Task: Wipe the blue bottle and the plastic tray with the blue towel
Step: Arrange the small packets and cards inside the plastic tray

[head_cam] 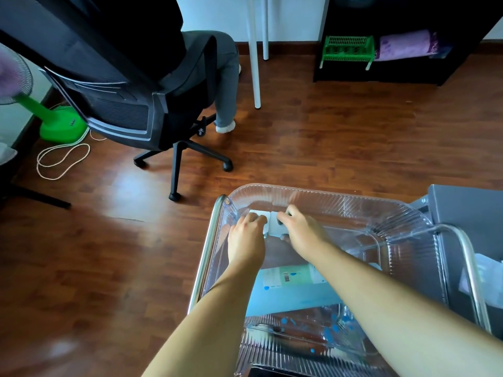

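Note:
The clear ribbed plastic tray (353,205) rests on a metal-framed stand. Both my hands reach into its far left end. My left hand (246,235) and my right hand (300,228) pinch a small pale folded cloth (272,223) between them, pressed on the tray's bottom. Nearer to me, under my forearms, a pale blue bottle (294,276) lies on its side, with a white barcode label. A light blue flat patch (288,297) lies just below it; whether it is towel or bottle I cannot tell.
A chrome frame rail (206,251) runs along the tray's left side. To the right stands a grey box (468,213). A black office chair (130,104) with a seated person, white table legs (254,63), a green fan base (62,126) and a dark shelf (381,50) stand on the wood floor.

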`<state>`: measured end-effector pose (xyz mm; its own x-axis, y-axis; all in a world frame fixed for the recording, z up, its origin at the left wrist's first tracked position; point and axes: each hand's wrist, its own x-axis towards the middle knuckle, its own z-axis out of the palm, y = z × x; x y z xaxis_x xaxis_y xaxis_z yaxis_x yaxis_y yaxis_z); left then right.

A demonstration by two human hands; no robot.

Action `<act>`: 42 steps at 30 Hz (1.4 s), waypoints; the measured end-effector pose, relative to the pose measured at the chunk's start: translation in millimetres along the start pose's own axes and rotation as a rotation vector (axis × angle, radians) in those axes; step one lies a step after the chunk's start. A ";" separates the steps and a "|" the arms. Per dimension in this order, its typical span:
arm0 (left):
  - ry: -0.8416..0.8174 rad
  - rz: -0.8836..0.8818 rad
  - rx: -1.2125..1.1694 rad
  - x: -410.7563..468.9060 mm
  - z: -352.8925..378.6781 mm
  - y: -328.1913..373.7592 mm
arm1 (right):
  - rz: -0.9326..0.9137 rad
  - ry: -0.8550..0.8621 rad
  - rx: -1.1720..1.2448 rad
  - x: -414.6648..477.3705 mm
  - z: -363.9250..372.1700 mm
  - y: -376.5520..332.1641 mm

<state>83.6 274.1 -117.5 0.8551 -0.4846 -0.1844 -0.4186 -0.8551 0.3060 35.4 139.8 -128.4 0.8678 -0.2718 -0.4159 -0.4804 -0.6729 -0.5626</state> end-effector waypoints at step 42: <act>-0.245 0.793 0.457 -58.0 -57.4 306.7 | 0.211 0.302 -0.310 -264.9 -240.0 166.8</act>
<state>-76.8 50.5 40.6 0.2040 -0.9362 -0.2864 -0.9737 -0.2244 0.0402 -244.2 -65.6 59.4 0.7758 -0.5811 -0.2460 -0.6291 -0.7427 -0.2293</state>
